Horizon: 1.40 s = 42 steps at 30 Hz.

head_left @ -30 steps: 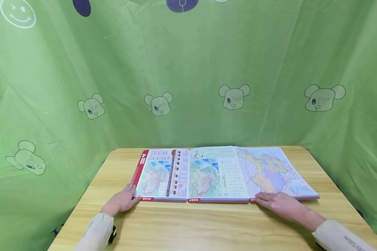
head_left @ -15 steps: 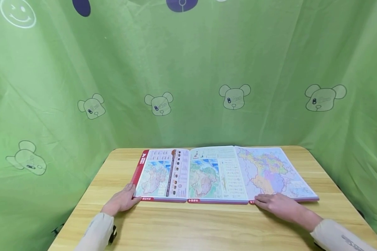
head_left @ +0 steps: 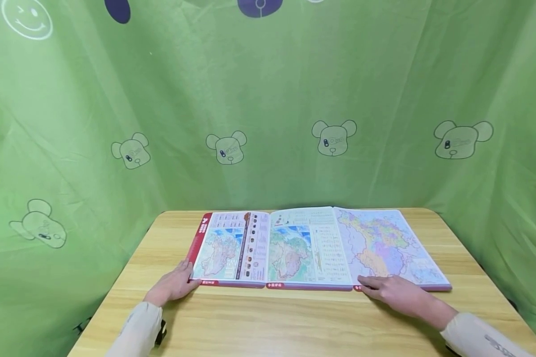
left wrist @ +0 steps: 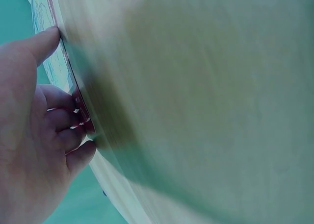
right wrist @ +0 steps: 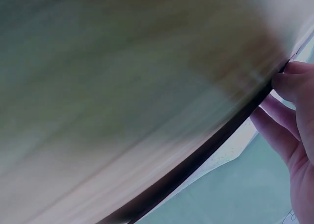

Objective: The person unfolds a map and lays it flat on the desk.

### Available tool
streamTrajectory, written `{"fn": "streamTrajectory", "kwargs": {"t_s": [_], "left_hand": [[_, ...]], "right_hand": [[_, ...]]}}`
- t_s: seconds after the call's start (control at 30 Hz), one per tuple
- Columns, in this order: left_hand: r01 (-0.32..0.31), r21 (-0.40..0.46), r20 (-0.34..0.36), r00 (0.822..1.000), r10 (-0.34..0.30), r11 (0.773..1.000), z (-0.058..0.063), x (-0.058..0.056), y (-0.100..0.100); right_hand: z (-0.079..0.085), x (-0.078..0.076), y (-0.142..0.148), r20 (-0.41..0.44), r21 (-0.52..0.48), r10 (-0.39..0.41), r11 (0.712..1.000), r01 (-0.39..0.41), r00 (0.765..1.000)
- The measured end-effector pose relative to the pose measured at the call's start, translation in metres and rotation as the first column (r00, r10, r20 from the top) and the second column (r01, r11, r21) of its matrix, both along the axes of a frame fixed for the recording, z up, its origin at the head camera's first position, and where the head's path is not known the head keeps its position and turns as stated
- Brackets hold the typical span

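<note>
A three-panel fold-out map (head_left: 290, 250) with red tabs and a red left margin lies open on the wooden table. At its near left corner is my left hand (head_left: 170, 286). The thumb touches the near edge and the other fingers curl at the left side, as the left wrist view shows, gripping the corner. Farther right, my right hand (head_left: 399, 296) holds the near edge of the right panel (head_left: 384, 243). Its fingers lie on top; in the right wrist view the thumb (right wrist: 285, 84) meets the edge. The fingers partly cover a red tab.
Wood-grain table (head_left: 272, 322) extends in front of the map and to both sides. A green curtain (head_left: 268, 99) with bear prints hangs behind the table and along its sides. The map's far edge lies close to the table's back edge.
The right panel's outer end has shifted slightly left. My right hand has shifted a little left and down, with its index finger now spread farther over the panel. My left hand stays at its corner.
</note>
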<state>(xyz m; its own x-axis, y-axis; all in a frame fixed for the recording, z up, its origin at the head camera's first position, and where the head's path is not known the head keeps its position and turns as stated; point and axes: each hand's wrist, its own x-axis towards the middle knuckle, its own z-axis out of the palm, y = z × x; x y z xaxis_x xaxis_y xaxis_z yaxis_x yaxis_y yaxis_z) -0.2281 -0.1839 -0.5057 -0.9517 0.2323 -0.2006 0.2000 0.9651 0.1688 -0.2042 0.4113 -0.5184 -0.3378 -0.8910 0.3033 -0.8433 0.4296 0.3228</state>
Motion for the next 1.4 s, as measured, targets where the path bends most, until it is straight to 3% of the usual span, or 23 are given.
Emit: {"fn": "streamTrajectory", "kwargs": {"t_s": [0.3, 0.83, 0.97, 1.2, 1.4], "left_hand": [[0.000, 0.008, 0.001, 1.000, 0.000, 1.000, -0.003, 0.000, -0.001], [-0.012, 0.020, 0.013, 1.000, 0.011, 1.000, -0.006, 0.001, -0.002], [-0.012, 0.026, 0.008, 1.000, 0.012, 1.000, -0.006, 0.003, -0.001], [-0.001, 0.047, -0.068, 0.998, 0.004, 0.999, 0.002, 0.001, 0.004], [0.003, 0.026, -0.138, 0.990, 0.001, 1.000, 0.014, -0.008, 0.029]], "right_hand": [[0.000, 0.001, 0.001, 0.040, 0.038, -0.034, 0.999, 0.033, 0.999], [-0.003, 0.005, 0.004, 0.084, 0.017, -0.069, 0.998, 0.068, 0.994], [-0.003, 0.004, 0.004, 0.068, -0.001, -0.047, 0.999, 0.047, 0.997], [-0.001, 0.002, -0.002, 0.066, -0.037, -0.025, 0.999, 0.027, 0.997], [0.011, -0.002, -0.009, 0.131, -0.111, -0.117, 0.985, 0.132, 0.984]]}}
